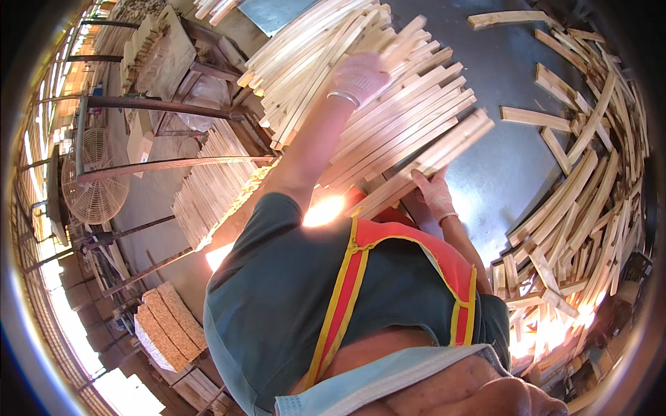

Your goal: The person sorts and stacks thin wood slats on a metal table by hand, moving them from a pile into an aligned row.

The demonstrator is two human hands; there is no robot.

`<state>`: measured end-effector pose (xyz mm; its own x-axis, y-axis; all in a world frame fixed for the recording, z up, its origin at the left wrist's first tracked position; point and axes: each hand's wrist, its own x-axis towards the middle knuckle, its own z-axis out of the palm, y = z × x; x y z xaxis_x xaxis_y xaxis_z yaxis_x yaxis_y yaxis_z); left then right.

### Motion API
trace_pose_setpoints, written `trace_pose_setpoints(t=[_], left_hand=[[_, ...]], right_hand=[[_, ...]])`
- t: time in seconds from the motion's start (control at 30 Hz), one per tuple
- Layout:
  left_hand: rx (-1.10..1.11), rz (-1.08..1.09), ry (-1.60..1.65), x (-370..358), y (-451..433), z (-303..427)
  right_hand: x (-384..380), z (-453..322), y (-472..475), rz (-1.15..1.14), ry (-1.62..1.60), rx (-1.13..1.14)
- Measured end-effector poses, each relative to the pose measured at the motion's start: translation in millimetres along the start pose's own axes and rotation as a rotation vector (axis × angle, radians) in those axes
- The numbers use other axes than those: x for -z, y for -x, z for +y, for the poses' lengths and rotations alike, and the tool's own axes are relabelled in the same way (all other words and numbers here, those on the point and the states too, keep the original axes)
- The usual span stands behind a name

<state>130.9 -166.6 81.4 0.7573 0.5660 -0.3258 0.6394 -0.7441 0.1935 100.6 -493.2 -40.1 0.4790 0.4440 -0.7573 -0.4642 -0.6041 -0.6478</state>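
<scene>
My left hand (360, 78), in a pale knitted glove, is over a broad layer of wooden strips (400, 119). It is blurred, and its fingers are closed around a light wooden strip (407, 42) that points to the upper right. Near my chest, my gloved right hand (436, 195) grips a pair of wooden strips (426, 164), lying side by side, with the thumb on top. These slant along the near side of the layer, and their lower end is close to my red apron with yellow edging (385, 231). The layer rests on a dark, smooth table (484, 171).
A jumbled heap of wooden strips (593, 208) lines the right side. Left of me stand a metal frame (171, 166), a stack of strips (218, 177) and a caged fan (96, 177). Chipboard-like blocks (171, 327) lie at lower left.
</scene>
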Motion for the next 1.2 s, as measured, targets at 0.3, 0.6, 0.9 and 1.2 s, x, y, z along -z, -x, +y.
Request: trace_pose_setpoints(t=[0.3,0.6,0.9,1.2], left_hand=[[0.197,0.148,-0.173,-40,58,-129],[0.106,0.066,-0.209,-1,-17,-201],[0.076,0.354,-0.377,61,-188,-338],[-0.678,0.296,0.264,-11,-153,-209]], right_hand=[[-18,-4,-27,0.069,-0.08,0.044],[-73,-79,-83,0.078,-0.23,0.047],[-207,-269,-213,-0.106,-0.212,0.122],[-200,-271,-286,-0.099,0.409,0.64]])
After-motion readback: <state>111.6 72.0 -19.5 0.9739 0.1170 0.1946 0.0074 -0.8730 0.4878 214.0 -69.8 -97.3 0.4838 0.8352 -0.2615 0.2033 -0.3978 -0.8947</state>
